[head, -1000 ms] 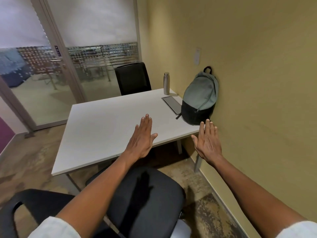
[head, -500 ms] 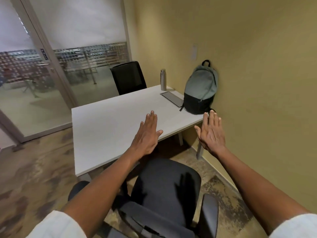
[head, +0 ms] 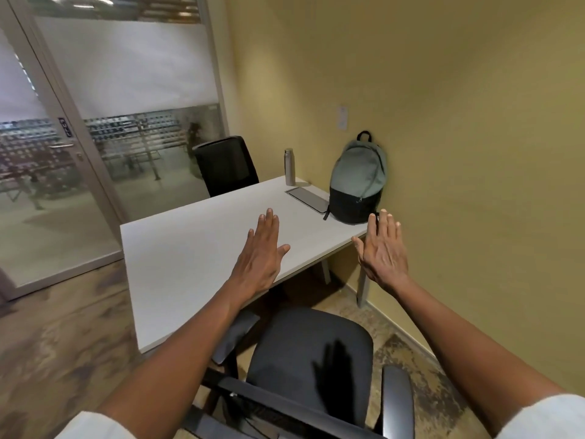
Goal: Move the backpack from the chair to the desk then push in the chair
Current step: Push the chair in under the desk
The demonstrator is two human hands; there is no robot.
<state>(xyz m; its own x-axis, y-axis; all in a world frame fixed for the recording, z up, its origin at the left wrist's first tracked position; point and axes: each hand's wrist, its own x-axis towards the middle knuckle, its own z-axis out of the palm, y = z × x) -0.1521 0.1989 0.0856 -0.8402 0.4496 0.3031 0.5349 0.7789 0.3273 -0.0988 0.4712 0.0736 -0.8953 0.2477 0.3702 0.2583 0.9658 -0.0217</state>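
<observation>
A grey-green backpack (head: 357, 179) with a black base stands upright on the white desk (head: 190, 261), leaning against the yellow wall at the desk's far right corner. The black office chair (head: 313, 356) sits below me, pulled back from the desk, its seat bare and both armrests showing. My left hand (head: 261, 258) hovers flat over the desk's near edge, fingers together and extended, holding nothing. My right hand (head: 383, 251) is raised palm down just in front of the backpack, fingers apart, empty.
A steel bottle (head: 289, 167) and a flat grey tablet (head: 308, 199) lie beside the backpack. A second black chair (head: 226, 166) stands behind the desk. Glass door and partition (head: 95, 153) at left; yellow wall (head: 474, 153) close on the right.
The view has shifted back and up, so more of the chair, its backrest and armrests show. Both hands stay raised and empty; the backpack has not moved.
</observation>
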